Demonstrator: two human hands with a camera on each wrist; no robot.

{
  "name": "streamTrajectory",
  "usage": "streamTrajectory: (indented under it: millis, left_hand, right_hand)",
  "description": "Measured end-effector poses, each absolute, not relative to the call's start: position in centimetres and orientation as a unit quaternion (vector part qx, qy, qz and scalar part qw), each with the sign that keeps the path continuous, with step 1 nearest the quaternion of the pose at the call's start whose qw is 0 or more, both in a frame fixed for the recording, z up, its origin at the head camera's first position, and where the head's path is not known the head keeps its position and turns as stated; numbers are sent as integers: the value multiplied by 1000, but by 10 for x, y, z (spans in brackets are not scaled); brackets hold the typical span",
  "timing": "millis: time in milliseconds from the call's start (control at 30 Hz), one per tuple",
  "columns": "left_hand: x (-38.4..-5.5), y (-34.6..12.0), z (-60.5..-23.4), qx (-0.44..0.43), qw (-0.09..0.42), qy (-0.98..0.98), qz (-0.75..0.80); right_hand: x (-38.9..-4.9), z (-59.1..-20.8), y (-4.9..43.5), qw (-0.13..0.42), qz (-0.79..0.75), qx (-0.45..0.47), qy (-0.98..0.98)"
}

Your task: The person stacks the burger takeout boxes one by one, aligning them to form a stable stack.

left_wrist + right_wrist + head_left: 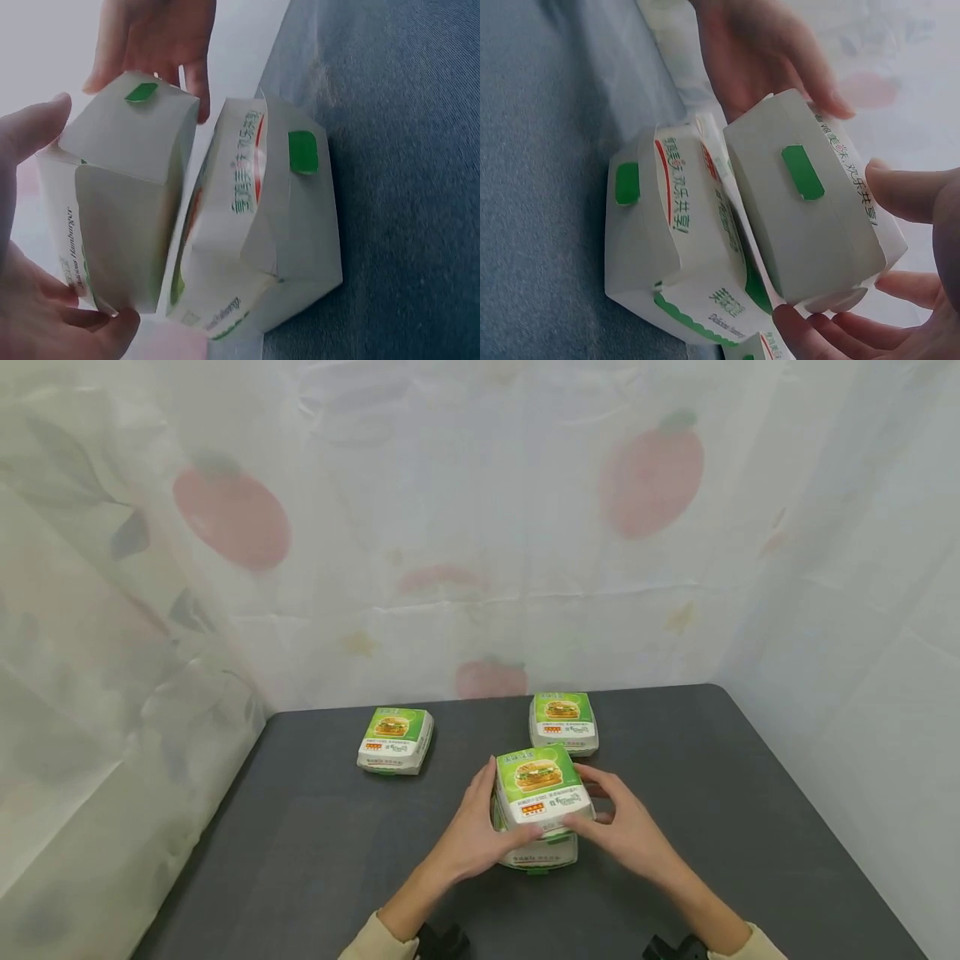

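Two hands hold a burger box between them, just above a second box near the middle of the table's near half. The left hand point(480, 831) pinches the upper box point(542, 785) from its left side, thumb across the near edge and fingers along the side. The right hand point(626, 827) grips the same box from the right, its thumb at the near corner and its fingers bent round the side. The upper box is tilted over the lower box point(538, 853), which sits on the dark table point(315, 852); a narrow wedge of a gap shows between the two in the left wrist view — whether they touch at one edge I cannot tell. Both boxes are closed, white below with green on the lid, and each has a green tab point(802, 172) on its near face. The upper one's lid carries a burger picture.

Two more boxes of the same kind stand farther back: the far-left box point(395, 741), well apart from the hands, and the far-right box point(564, 723), just behind the held one. A pale curtain point(450, 485) printed with red fruit hangs behind the table. Light sleeves point(378, 941) and black straps point(442, 943) show at the wrists.
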State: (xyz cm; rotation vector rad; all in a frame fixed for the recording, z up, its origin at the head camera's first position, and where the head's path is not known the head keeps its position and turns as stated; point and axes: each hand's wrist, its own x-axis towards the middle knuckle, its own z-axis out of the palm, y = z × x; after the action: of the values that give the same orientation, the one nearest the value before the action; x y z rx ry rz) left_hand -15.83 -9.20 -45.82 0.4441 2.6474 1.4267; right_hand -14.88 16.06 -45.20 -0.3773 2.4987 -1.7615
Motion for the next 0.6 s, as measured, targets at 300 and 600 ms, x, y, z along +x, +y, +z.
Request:
streamTrajectory:
  millis: [300,600]
  left_hand:
    - [-166,-106,-460,191,76,826,525]
    - [-170,-112,-464,207,92,825,518]
  right_hand:
    - [-147,-457,157,41,-589,-130,796]
    - [-150,-464,156,71,-604,-141,781]
